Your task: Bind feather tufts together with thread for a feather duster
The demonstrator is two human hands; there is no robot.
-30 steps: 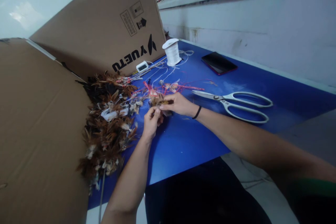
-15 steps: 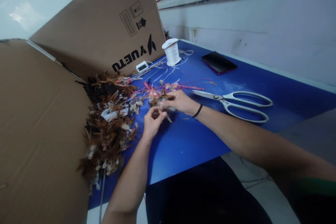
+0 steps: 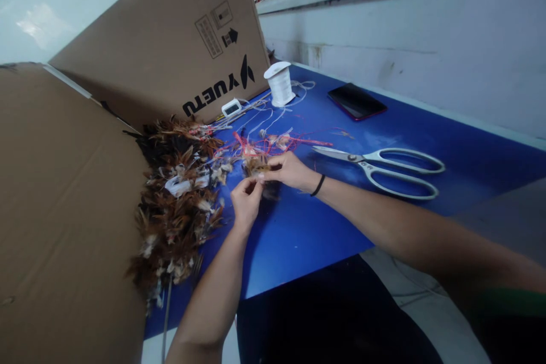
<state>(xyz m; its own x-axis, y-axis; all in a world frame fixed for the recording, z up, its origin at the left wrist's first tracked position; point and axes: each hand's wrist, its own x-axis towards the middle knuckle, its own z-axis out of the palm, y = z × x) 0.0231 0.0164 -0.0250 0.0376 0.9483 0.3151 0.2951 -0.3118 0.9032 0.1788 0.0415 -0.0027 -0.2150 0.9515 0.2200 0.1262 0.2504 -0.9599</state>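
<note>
A small bunch of brown feathers is between my hands over the blue table. My right hand pinches it, thumb and fingers pressed together. Against those fingertips, my left hand is closed in a pinch at the near side of the bunch; what lies between its fingers is too small to make out. Just beyond my hands are tangled pink strings with pale tufts. To the left lies a large heap of brown feathers tied in bundles.
Scissors lie partly spread at the right, with a dark phone behind them. A spool of white ribbon and a small white device stand near the cardboard box, which walls the left and back.
My left hand has shifted slightly left and its fingers have closed up against my right fingertips. The right hand stays with the feathers, its fingers a little lower.
</note>
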